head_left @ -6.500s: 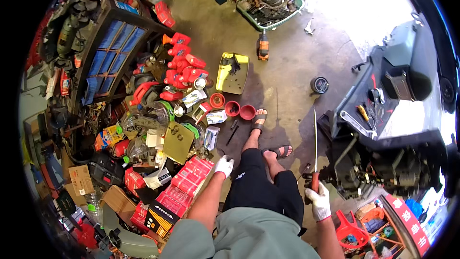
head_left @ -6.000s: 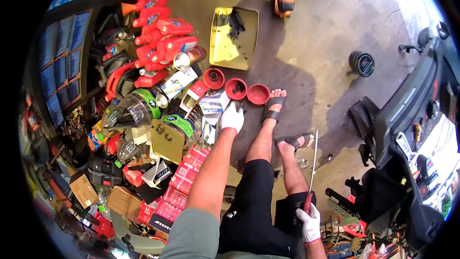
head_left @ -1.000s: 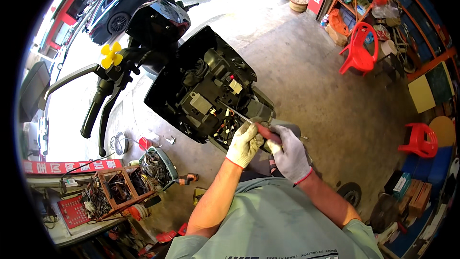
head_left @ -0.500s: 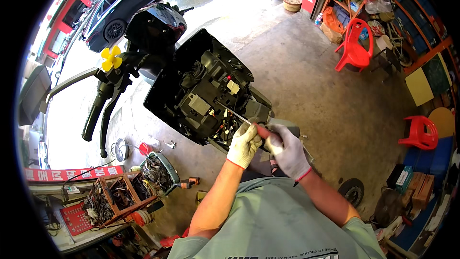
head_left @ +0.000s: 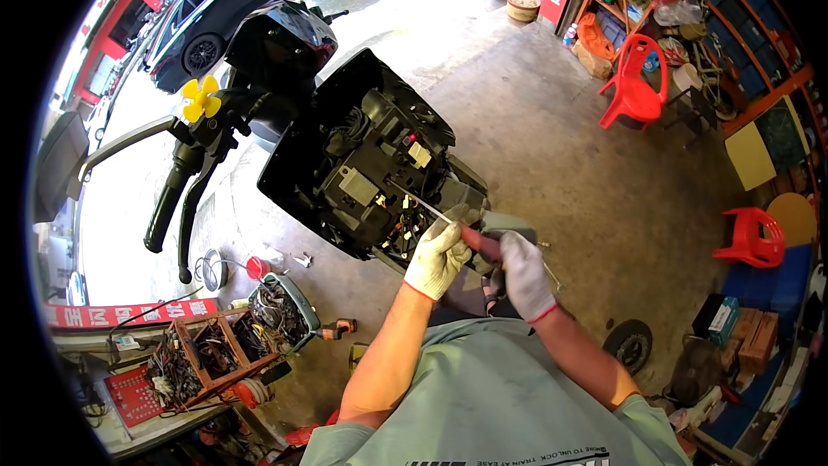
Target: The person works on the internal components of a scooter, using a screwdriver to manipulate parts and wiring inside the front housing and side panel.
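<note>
A long screwdriver [head_left: 480, 242] with a red handle slants over the opened scooter body [head_left: 360, 223]. Its thin shaft points up and left, the tip among the black parts inside. My left hand [head_left: 437, 261], in a pale work glove, has its fingers closed round the tool where shaft meets handle. Gloved too, my right hand [head_left: 523, 276] is closed on the handle's rear end. Under the shaft, a bundle of wires and connectors [head_left: 405, 229] lies in the bay, near a grey finned box [head_left: 356, 186] and a small white-labelled part [head_left: 419, 154].
The scooter's handlebar grip [head_left: 172, 207] and mirror [head_left: 62, 168] reach out at left. Below them stand a tool bin [head_left: 280, 315], a cordless drill [head_left: 337, 329] and a wooden parts rack [head_left: 207, 349]. Right are red chairs [head_left: 636, 86] and a loose wheel [head_left: 628, 345].
My right hand has shifted slightly right and down to the handle's rear, uncovering more of the red handle. My left hand stays at the front of the handle.
</note>
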A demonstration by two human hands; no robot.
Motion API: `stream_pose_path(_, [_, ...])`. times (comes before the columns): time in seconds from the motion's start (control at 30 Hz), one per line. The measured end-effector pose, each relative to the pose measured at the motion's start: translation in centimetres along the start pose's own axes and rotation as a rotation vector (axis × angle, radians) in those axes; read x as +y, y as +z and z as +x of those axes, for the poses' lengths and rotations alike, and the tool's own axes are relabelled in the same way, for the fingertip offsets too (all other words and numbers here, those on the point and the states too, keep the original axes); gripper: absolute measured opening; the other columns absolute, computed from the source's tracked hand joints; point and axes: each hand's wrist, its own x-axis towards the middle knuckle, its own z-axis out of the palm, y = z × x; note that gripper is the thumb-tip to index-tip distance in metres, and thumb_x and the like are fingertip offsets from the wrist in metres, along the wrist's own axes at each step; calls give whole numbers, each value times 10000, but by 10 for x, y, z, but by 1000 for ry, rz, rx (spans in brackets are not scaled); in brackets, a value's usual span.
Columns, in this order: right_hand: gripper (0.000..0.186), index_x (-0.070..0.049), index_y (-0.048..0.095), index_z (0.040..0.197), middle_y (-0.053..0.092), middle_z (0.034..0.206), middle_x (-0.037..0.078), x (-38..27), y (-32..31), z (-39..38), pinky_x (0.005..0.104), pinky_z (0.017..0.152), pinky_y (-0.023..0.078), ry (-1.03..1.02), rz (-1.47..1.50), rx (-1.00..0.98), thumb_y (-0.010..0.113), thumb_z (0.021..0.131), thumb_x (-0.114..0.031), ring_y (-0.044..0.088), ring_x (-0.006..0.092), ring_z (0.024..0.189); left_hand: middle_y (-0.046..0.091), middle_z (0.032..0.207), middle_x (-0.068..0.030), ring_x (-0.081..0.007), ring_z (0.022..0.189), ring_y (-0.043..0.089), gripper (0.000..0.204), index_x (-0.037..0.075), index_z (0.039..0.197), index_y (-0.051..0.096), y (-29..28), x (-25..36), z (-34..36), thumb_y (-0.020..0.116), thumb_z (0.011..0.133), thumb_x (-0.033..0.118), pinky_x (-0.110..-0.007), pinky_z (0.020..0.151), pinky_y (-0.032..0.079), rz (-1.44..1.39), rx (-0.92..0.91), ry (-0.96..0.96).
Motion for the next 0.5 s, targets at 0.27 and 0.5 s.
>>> stream_pose_path(0.27, [327,41,576,1229,655,910,125,-10,16,-11,287,796,530,-361,-297,76,598,965,-150,666,230,876,611,877,-53,-97,689,524,374,8,1309,505,-5,-4,-1,568,996,203,-228,620,440,90,-13,-5])
stream_pose_path(0.5, [307,60,586,1210,662,951,83,-14,11,-10,270,732,531,-967,-941,167,581,995,-159,621,106,830,601,936,-44,-106,713,552,378,4,1293,522,-6,-7,-1,588,990,220,-241,632,459,157,49,-1])
